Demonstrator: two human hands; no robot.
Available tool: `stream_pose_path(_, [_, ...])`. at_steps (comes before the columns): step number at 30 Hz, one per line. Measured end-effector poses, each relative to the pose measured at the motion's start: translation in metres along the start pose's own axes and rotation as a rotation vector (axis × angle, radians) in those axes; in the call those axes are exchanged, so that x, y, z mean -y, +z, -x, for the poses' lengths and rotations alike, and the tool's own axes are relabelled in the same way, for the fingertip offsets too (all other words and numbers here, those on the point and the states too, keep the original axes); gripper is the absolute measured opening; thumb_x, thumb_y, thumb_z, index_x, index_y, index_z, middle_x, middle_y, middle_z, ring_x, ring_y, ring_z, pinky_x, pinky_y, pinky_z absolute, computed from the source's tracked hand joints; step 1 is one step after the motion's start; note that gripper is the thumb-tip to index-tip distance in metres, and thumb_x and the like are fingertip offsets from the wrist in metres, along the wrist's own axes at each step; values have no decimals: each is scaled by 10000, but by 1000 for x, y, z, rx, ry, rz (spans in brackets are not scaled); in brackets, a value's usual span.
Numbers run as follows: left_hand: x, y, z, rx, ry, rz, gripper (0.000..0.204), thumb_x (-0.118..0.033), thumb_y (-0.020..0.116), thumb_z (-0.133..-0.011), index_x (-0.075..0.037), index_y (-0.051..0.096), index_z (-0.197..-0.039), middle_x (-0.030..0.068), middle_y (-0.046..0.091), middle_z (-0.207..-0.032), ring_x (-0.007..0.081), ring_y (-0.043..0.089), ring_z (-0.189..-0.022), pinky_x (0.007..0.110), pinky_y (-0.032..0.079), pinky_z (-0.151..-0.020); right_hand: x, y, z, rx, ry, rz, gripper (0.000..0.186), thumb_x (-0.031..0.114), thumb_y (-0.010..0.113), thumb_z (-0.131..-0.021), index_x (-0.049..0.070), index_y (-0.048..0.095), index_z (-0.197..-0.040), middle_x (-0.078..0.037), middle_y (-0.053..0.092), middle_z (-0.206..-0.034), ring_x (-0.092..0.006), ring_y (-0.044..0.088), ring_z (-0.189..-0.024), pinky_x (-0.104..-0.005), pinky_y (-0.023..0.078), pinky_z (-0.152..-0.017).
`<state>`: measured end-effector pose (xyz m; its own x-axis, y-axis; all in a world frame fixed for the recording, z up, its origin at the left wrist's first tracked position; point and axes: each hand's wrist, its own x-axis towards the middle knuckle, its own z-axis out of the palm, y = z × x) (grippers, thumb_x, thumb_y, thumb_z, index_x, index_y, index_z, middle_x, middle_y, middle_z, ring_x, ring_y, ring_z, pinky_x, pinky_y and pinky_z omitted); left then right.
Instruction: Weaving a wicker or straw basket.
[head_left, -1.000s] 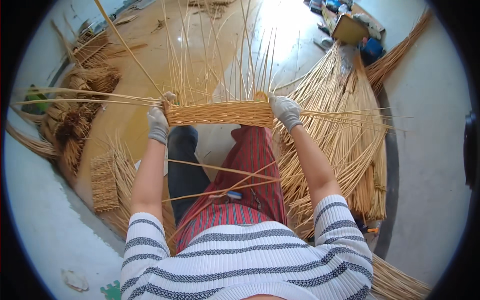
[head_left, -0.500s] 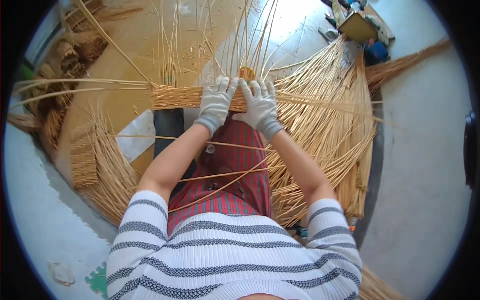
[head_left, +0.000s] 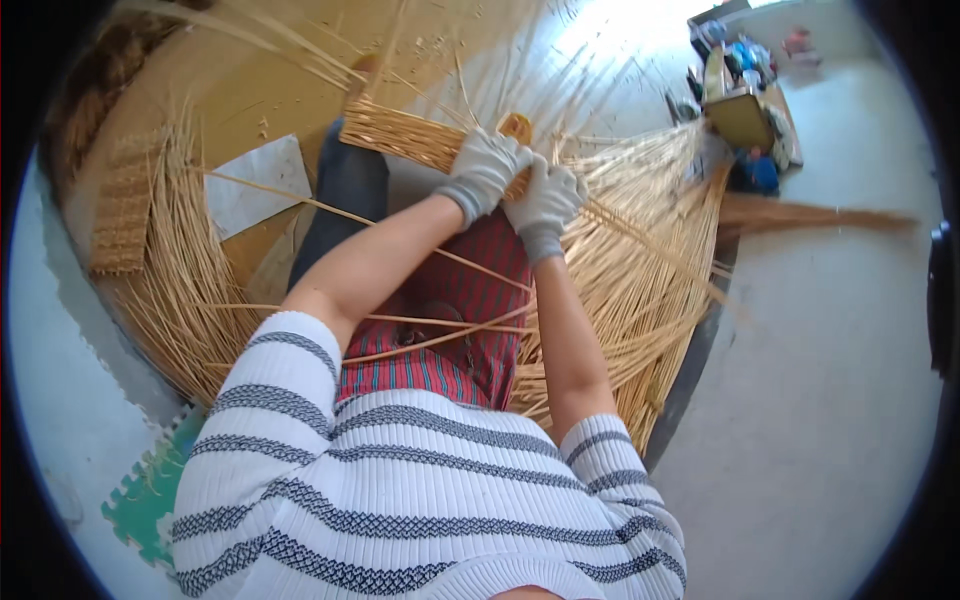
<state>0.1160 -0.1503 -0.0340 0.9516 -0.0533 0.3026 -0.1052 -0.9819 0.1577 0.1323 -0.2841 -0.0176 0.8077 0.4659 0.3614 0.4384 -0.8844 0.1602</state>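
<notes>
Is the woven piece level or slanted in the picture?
Slanted: the woven piece slopes down from its left end toward the left hand.

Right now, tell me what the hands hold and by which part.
The left hand and right hand hold the woven wicker panel at its right end; the exact grip there is unclear.
</notes>
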Motion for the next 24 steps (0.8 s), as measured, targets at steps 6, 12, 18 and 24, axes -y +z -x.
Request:
stream_pose_path(6, [31, -51, 74, -476, 176, 468, 474, -207, 790, -758, -170, 627, -1202, 90, 572, -1275, 321, 499, -1288, 505, 381, -1094, -15, -19, 18, 200, 19, -24, 1082, 551, 884, -575, 203, 420, -1488, -130, 554, -1299, -325, 463, -1297, -534, 225, -1169])
stream_pose_path(12, [145, -31, 140, -667, -679, 1015, 280, -130, 734, -861, -74, 640, -1119, 134, 648, -1022, 300, 649, -998, 413, 501, -921, 35, -35, 17, 35, -135, -327, 882, 319, 866, -696, 160, 461, -1463, -196, 533, -1384, -397, 459, -1317, -499, 343, -1127])
stream_pose_path(18, [177, -19, 131, -375, -292, 1213, 815, -170, 833, -789, -43, 411, -1475, 203, 556, -1386, 299, 520, -1323, 358, 398, -1110, 173, -88, -36, 62, -340, -828, 295, 155, 631, -935, 138, 630, -1230, -154, 698, -1067, -363, 675, -973, -450, 545, -818])
stream_pose_path(24, [185, -5, 132, -299, -242, 1230, 899, -152, 856, -755, -48, 371, -1505, 199, 529, -1434, 307, 500, -1349, 356, 383, -1136, 207, -84, -67, 99, -334, -625, 253, 226, 621, -966, 113, 630, -1193, -179, 716, -970, -400, 690, -887, -479, 548, -762])
